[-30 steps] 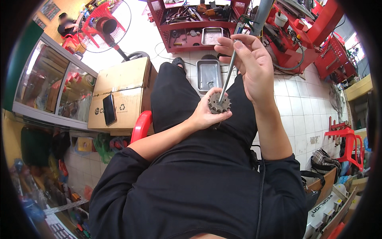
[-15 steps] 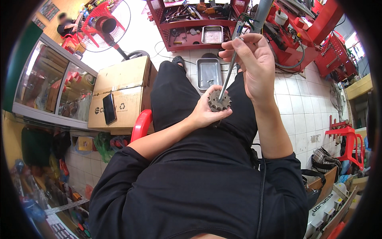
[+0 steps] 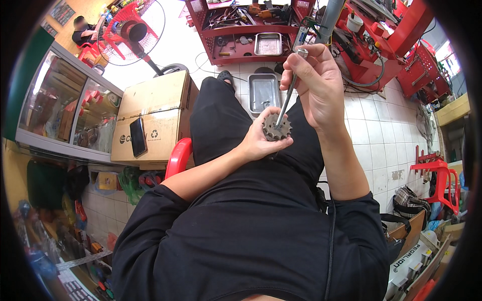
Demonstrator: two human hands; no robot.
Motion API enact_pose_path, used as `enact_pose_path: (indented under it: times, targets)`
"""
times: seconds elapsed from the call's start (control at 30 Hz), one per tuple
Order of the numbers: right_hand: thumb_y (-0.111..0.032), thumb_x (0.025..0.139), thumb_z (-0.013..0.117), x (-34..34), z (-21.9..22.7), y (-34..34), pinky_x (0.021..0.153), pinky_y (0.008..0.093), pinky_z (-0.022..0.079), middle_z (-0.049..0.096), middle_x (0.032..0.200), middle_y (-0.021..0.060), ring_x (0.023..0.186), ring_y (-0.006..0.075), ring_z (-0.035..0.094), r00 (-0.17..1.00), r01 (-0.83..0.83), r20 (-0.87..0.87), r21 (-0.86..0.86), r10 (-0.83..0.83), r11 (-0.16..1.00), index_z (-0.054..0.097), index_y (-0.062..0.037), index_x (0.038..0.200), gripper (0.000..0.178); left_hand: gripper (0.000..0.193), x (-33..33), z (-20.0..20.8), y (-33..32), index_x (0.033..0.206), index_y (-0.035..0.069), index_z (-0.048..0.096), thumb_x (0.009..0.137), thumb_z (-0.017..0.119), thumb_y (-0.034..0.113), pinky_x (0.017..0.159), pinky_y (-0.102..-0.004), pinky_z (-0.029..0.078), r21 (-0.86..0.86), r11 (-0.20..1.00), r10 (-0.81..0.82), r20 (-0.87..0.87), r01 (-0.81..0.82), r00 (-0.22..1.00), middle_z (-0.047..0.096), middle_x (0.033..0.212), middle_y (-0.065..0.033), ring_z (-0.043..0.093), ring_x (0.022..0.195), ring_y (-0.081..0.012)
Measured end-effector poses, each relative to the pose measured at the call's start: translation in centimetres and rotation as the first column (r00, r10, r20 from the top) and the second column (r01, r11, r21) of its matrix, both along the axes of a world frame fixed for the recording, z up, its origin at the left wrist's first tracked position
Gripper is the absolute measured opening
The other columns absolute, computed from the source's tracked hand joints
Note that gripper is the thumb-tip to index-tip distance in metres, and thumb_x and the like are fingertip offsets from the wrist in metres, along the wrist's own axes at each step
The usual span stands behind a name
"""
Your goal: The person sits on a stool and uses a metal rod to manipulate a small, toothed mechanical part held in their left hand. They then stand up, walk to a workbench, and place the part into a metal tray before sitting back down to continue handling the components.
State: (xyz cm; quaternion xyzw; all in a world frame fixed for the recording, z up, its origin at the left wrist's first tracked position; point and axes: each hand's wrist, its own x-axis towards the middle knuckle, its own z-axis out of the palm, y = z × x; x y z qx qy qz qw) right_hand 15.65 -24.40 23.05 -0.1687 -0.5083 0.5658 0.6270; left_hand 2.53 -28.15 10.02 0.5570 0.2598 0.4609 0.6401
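Observation:
A small toothed sprocket (image 3: 273, 131), dull grey-brown, rests in my left hand (image 3: 255, 142), whose fingers wrap round its rim above my lap. From the sprocket's middle a long, thin steel rod (image 3: 286, 103) slants up and away to the right. My right hand (image 3: 321, 83) pinches the rod near its upper end between thumb and fingers, and a shiny wider head shows just above the thumb. Whether the rod passes fully through the sprocket is hard to make out; something thin shows just below my left hand.
A metal tray (image 3: 263, 93) lies on the tiled floor between my feet. Ahead stands a red tool cart (image 3: 208, 37) with tools and another tray. To my left are a cardboard box (image 3: 165, 100) bearing a phone (image 3: 138, 136), and a fan (image 3: 134, 32). A red stool (image 3: 437, 175) stands right.
My right hand has shifted slightly down along the rod's upper end, so the shiny head now shows more clearly above the thumb. My left hand and the sprocket stay in place.

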Motion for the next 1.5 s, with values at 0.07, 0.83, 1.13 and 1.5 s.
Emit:
enact_pose_path:
  times: [0.07, 0.83, 1.13, 1.5]
  targets:
    - [-0.016, 0.09, 0.06, 0.1, -0.1, 0.1, 0.062, 0.0278, 0.048, 0.062, 0.083, 0.011, 0.069, 0.015, 0.061, 1.0, -0.012, -0.02, -0.021, 0.012, 1.0, 0.053, -0.0016, 0.102, 0.019, 0.052, 0.1, -0.1, -0.1, 0.112, 0.006, 0.044, 0.072, 0.076, 0.007, 0.075, -0.0238, 0.046, -0.022, 0.999, 0.03, -0.013, -0.031, 0.999, 0.057, 0.089, 0.0, 0.056, 0.083, -0.0066]
    - [-0.025, 0.098, 0.045, -0.6, -0.1, -0.3, 0.054, 0.0247, 0.037, 0.048, 0.071, 0.0024, 0.063, 0.0111, 0.046, 0.986, -0.118, -0.133, -0.121, 0.102, 0.986, 0.053, -0.0035, 0.106, 0.024, 0.052, 0.3, -0.1, -0.1, 0.112, 0.006, 0.045, 0.071, 0.077, 0.011, 0.076, -0.0239, 0.046, -0.05, 0.999, -0.006, 0.007, 0.007, 1.0, 0.059, 0.088, -0.0004, 0.057, 0.083, -0.0061]
    - [-0.025, 0.097, 0.048, -1.1, -0.7, -0.4, 0.053, 0.0249, 0.039, 0.049, 0.069, 0.0036, 0.057, 0.0116, 0.047, 0.989, -0.038, -0.144, -0.077, 0.026, 0.996, 0.048, -0.0027, 0.107, 0.025, 0.051, 0.3, 0.2, -0.4, 0.112, 0.006, 0.045, 0.072, 0.077, 0.01, 0.075, -0.0237, 0.047, -0.042, 0.999, 0.001, 0.008, -0.001, 1.0, 0.059, 0.087, -0.0007, 0.057, 0.081, -0.0063]
    - [-0.026, 0.098, 0.046, -1.2, -0.9, -0.3, 0.052, 0.0238, 0.039, 0.054, 0.068, 0.0035, 0.057, 0.0105, 0.049, 0.975, -0.054, -0.218, -0.075, 0.036, 0.996, 0.051, -0.0013, 0.103, 0.026, 0.052, 0.2, 0.1, -0.4, 0.113, 0.006, 0.044, 0.072, 0.077, 0.01, 0.076, -0.024, 0.047, -0.063, 0.998, -0.011, 0.026, 0.013, 1.0, 0.06, 0.086, -0.0008, 0.058, 0.082, -0.0068]
